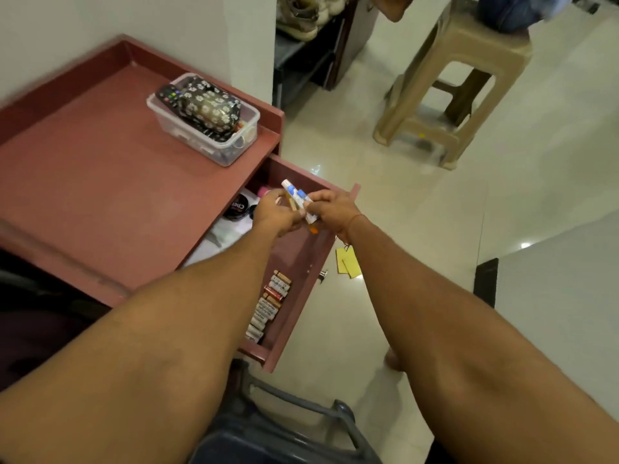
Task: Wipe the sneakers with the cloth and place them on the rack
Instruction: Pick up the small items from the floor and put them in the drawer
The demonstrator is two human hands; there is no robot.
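No sneakers, cloth or rack show in the head view. Both my hands are over an open reddish drawer (335, 209) of a cabinet. My left hand (273, 214) and my right hand (331, 209) together hold a small bunch of white and blue tubes (298, 199), fingers curled round them. Inside the drawer lie a row of batteries (268, 306), a round black tin (239, 207) and some white items.
On the cabinet top (100, 182) stands a clear plastic box (204, 118) with a floral pouch and a remote. A beige plastic stool (452, 82) stands on the tiled floor at right. Yellow paper tags (348, 262) lie on the floor. A dark bag handle (301, 406) sits below.
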